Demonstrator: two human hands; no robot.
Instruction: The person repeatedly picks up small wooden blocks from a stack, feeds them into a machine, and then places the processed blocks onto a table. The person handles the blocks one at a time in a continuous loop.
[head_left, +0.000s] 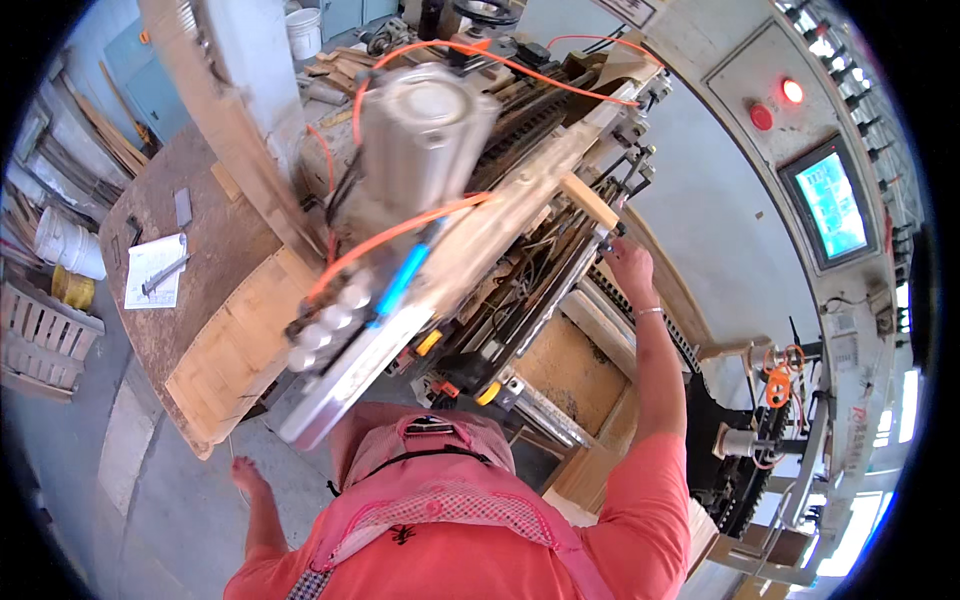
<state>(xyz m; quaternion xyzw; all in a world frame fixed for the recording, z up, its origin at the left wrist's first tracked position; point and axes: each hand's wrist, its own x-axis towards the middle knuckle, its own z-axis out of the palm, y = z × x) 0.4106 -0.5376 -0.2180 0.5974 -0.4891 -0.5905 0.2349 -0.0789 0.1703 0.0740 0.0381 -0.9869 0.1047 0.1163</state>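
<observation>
Pink apron (437, 503) lies nearest; the left hand (244, 474) hangs well beside it, opening and hold unclear. Beyond, the right hand (630, 268), fingers bent, any grip indistinct, reaches the machine rail (563, 287), just short of a pale wooden strip (590, 202). Farther off, a screen (832, 203) glows blue.

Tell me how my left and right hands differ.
Your right hand reaches forward, close to a small wooden block, while your left hand hangs low and out to the side over the floor.
The right wrist wears a thin band; none shows on the left.
The right arm shows at greater length in view than the left.
Both hands are bare, without gloves.
</observation>
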